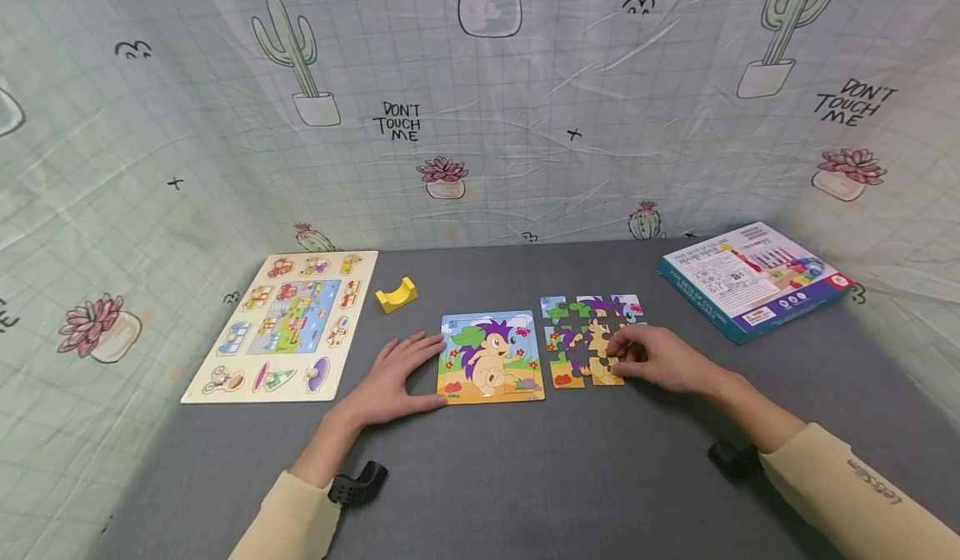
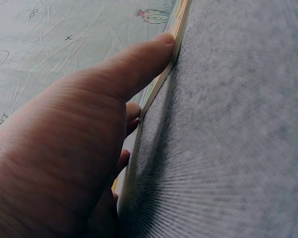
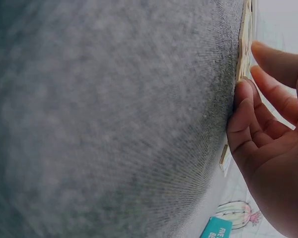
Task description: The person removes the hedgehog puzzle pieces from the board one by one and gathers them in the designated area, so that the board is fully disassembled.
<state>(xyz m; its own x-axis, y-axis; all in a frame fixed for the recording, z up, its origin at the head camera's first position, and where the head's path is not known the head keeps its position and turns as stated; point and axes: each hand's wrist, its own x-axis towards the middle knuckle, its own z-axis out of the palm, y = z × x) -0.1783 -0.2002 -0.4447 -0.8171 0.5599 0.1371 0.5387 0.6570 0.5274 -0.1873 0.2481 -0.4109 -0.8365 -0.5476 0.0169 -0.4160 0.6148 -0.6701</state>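
My left hand [image 1: 397, 381] rests at the left side of a square hedgehog puzzle board [image 1: 491, 364], its fingers spread. In the left wrist view the thumb [image 2: 139, 67] touches the board's edge. A block of loosely spaced jigsaw pieces [image 1: 570, 368] with the same hedgehog picture lies just to the right. At its right side my right hand [image 1: 663, 360] has curled fingers touching the pieces. Thumb and index tips sit close together in the right wrist view, above the pieces' wooden edge [image 3: 245, 44]. Whether a piece is pinched between them is hidden.
A cream picture puzzle board [image 1: 202, 389] with vehicle and toy shapes lies at the left. Behind the left hand is a yellow arch-shaped block [image 1: 397, 296]. A flat teal-edged box [image 1: 750, 281] lies at the back right. A cactus-print curtain [image 1: 510, 160] rises behind the grey tabletop [image 1: 525, 477].
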